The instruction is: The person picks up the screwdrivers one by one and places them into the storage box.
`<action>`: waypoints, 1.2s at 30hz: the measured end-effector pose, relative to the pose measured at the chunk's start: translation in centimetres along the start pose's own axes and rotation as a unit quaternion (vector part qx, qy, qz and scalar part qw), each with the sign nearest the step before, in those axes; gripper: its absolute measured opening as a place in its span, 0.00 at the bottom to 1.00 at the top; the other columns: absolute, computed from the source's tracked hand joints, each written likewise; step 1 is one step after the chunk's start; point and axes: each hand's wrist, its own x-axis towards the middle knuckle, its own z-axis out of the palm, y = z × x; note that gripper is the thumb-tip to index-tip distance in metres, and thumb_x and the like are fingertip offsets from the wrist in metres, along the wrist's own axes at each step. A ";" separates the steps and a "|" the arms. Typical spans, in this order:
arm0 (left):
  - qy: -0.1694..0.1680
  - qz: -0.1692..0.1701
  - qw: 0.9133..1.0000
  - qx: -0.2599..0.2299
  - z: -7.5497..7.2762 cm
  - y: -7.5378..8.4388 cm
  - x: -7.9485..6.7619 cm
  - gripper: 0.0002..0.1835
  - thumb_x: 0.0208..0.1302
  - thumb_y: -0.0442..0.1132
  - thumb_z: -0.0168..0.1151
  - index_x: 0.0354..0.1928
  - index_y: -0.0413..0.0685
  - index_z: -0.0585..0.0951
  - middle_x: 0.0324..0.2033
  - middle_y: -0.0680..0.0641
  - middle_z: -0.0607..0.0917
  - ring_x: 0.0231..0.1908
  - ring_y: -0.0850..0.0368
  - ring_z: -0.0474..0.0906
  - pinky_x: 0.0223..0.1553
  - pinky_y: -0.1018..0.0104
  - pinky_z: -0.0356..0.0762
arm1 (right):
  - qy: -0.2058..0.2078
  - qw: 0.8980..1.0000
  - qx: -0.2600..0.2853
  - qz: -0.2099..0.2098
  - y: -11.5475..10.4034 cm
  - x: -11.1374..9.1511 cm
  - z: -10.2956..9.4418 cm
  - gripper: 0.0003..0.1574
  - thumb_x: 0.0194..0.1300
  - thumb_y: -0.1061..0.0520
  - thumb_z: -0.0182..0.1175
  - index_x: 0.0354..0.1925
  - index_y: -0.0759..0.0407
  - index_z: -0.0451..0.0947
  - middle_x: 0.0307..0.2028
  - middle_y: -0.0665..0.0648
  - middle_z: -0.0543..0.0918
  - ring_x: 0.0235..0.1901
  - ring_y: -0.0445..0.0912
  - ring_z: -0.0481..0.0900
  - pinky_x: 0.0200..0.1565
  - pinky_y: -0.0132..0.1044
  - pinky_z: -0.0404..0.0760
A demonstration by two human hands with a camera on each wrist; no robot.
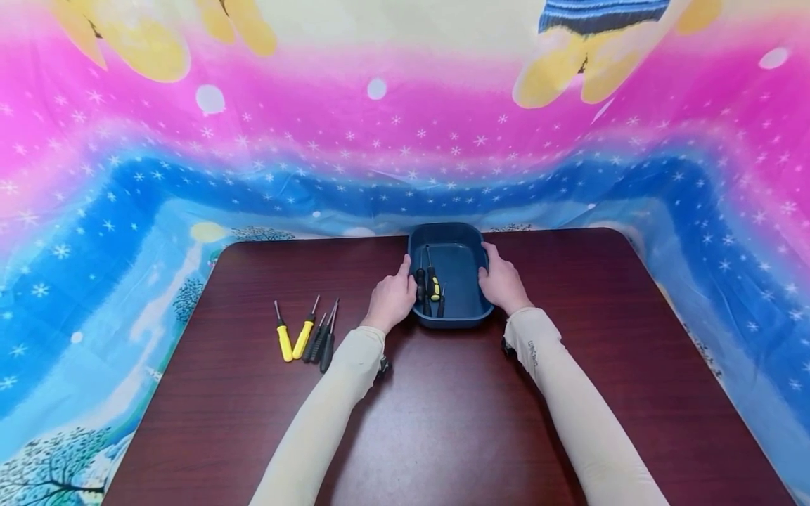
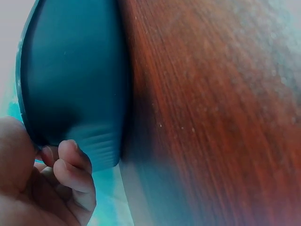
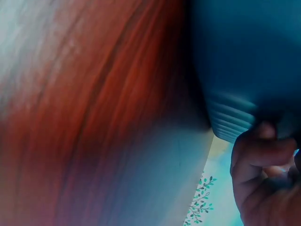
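Note:
A dark blue plastic bin (image 1: pixel 458 274) with rounded corners sits at the far edge of the table. My left hand (image 1: pixel 390 299) grips its left rim, with the fingers curled at the side wall in the left wrist view. On the opposite side my right hand (image 1: pixel 503 280) holds the right rim, thumb over the inside. Several small screwdrivers lie inside the bin toward its left, among them a black and yellow screwdriver (image 1: pixel 433 283) and a black-handled screwdriver (image 1: pixel 420 284).
Left of the bin, a group of screwdrivers lies on the dark wood table (image 1: pixel 430 422): a yellow screwdriver (image 1: pixel 284 341), another yellow screwdriver (image 1: pixel 304 339) and several black screwdrivers (image 1: pixel 327 351). A patterned cloth (image 1: pixel 354 126) hangs behind the table and along both sides.

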 end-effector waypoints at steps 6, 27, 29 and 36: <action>0.001 -0.001 1.000 0.005 0.1 0.2 0.0 0.30 0.82 0.42 0.47 0.81 0.45 0.59 0.11 0.49 0.71 0.11 0.52 0.66 0.17 0.61 0.64 | -0.011 1.000 -0.019 0.000 0.0 0.1 -0.1 0.41 0.81 0.58 0.46 0.84 0.52 0.43 0.17 0.56 0.72 0.14 0.51 0.69 0.27 0.43 0.74; -0.022 0.015 1.000 -0.009 -1.6 -0.5 0.1 0.30 0.81 0.44 0.50 0.80 0.46 0.62 0.23 0.42 0.82 0.27 0.45 0.83 0.39 0.51 0.82 | -0.023 0.999 -0.018 0.012 -0.6 0.2 -0.1 0.43 0.80 0.60 0.48 0.84 0.52 0.42 0.18 0.57 0.73 0.16 0.51 0.71 0.29 0.43 0.75; -0.027 0.018 0.999 -0.008 -2.1 -0.7 0.2 0.29 0.81 0.45 0.50 0.79 0.46 0.64 0.39 0.38 0.88 0.44 0.42 0.87 0.54 0.48 0.82 | -0.022 0.999 -0.021 0.013 -0.7 0.2 -0.1 0.43 0.80 0.60 0.48 0.84 0.52 0.42 0.19 0.57 0.73 0.16 0.51 0.71 0.29 0.43 0.75; -0.035 0.026 0.999 0.016 -4.1 -1.3 -0.2 0.29 0.81 0.48 0.51 0.78 0.46 0.67 0.72 0.40 0.74 0.73 0.44 0.70 0.72 0.47 0.68 | -0.023 0.999 -0.033 0.024 -0.8 0.3 -0.1 0.43 0.79 0.60 0.49 0.83 0.53 0.42 0.19 0.58 0.73 0.17 0.52 0.73 0.29 0.43 0.76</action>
